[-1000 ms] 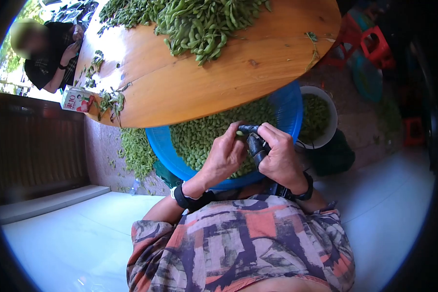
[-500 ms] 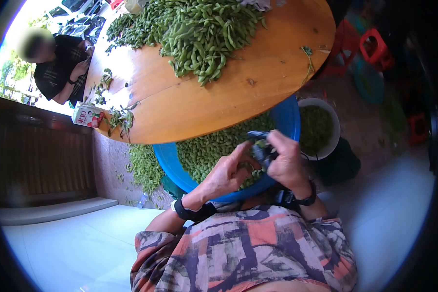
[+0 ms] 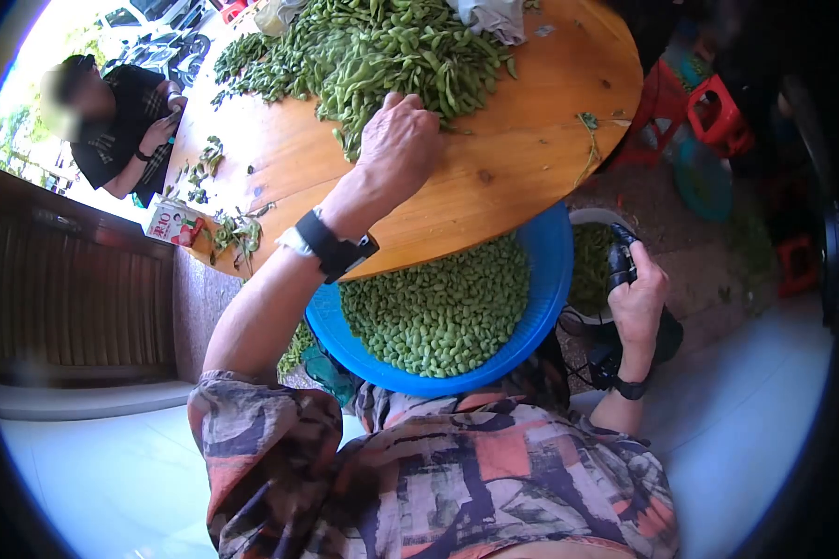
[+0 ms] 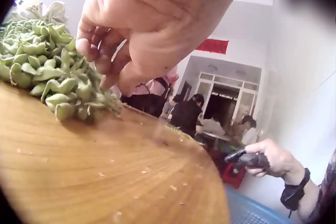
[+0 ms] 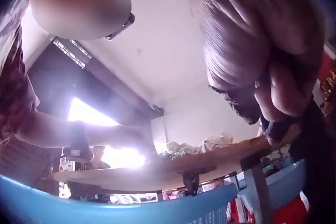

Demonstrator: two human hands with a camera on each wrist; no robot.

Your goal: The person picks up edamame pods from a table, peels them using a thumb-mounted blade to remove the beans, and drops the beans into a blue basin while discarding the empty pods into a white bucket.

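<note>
Fingers of left hand [image 3: 401,140] bent at green pods [image 3: 438,65], grip unclear; right hand [image 3: 639,303] loosely curled, beside blue basin [image 3: 552,270]

In the head view, the rounded orange-brown wooden tabletop [image 3: 531,140], upper centre, looks smooth and glossy; the round blue plastic basin [image 3: 551,252], centre, smooth with a slight sheen; the heaped green bean pods [image 3: 447,56], top, matt and bumpy; the loose multicoloured cloth shirt [image 3: 503,466], bottom, matt and creased; the pale floor [image 3: 93,466], lower left, smooth and glossy.
</note>
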